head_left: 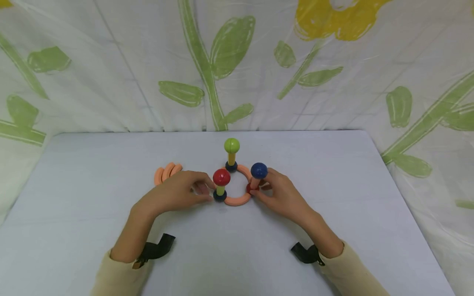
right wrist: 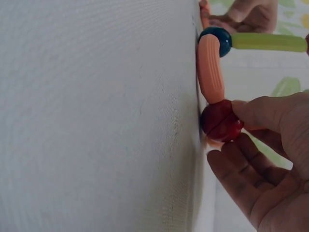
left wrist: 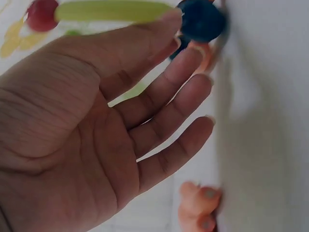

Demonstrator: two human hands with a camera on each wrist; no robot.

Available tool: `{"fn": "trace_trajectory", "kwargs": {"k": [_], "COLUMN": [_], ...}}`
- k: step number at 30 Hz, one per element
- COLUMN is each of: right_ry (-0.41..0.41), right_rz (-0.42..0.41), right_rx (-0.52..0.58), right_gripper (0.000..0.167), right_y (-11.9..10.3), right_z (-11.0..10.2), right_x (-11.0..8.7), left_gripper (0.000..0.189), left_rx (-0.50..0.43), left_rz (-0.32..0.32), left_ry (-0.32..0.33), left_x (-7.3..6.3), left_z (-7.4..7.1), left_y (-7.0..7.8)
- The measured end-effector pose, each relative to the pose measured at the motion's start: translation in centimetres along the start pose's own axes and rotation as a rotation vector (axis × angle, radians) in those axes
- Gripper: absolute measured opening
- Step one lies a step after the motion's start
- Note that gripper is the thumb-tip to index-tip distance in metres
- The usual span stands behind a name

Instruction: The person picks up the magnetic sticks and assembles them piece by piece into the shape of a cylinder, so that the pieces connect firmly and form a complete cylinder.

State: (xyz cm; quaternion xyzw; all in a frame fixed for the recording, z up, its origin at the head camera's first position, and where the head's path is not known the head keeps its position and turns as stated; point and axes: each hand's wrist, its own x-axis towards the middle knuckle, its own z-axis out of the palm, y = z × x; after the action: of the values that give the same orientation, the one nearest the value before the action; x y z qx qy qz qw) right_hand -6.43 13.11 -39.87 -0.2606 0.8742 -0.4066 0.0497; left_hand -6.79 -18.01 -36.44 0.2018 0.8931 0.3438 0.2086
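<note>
A magnetic stick-and-ball build stands on the table, its base a ring of curved peach sticks joined by balls. Three uprights rise from it: a yellow stick with a light green ball, a green stick with a red top ball, and a peach stick with a blue top ball. My right hand pinches the red base ball, thumb at the foot of the peach stick. My left hand is beside the dark blue base ball, fingers loosely bent and apart, thumb tip right at it.
Several loose curved peach sticks lie behind my left hand, towards the table's left. The white table meets a hanging cloth with printed flowers and leaves at its back edge. Black wrist camera mounts hang below both forearms.
</note>
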Motion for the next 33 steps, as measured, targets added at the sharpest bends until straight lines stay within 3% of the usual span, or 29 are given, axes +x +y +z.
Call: {"fn": "trace_trajectory", "kwargs": {"k": [3,6,11,22,33], "right_ry": [-0.002,-0.003,-0.004,0.011,0.021], "right_rz": [-0.002,-0.012,-0.008,0.000,-0.028], "right_rx": [0.004,0.008,0.007,0.001,-0.007], "right_gripper": [0.019,0.020,0.021,0.016,0.022], "right_y": [0.1,0.1,0.0,0.0,0.0], "right_z": [0.0,0.0,0.1,0.3,0.1], "right_x": [-0.1,0.0,0.1,0.1,0.0], "left_gripper": [0.017,0.021,0.036,0.033,0.027], "left_rx": [0.006,0.043,0.044,0.158,0.353], "left_rz": [-0.080,-0.173,-0.290,-0.359,-0.340], "left_ry": [0.036,0.117,0.172,0.285,0.424], "left_x": [-0.8,-1.6,-2.2,-1.3,-0.4], "left_z": [-1.4,-2.6,-3.5,-2.3,-0.2], "left_y": [-0.6,-1.1,-1.5,-1.7,-1.2]}}
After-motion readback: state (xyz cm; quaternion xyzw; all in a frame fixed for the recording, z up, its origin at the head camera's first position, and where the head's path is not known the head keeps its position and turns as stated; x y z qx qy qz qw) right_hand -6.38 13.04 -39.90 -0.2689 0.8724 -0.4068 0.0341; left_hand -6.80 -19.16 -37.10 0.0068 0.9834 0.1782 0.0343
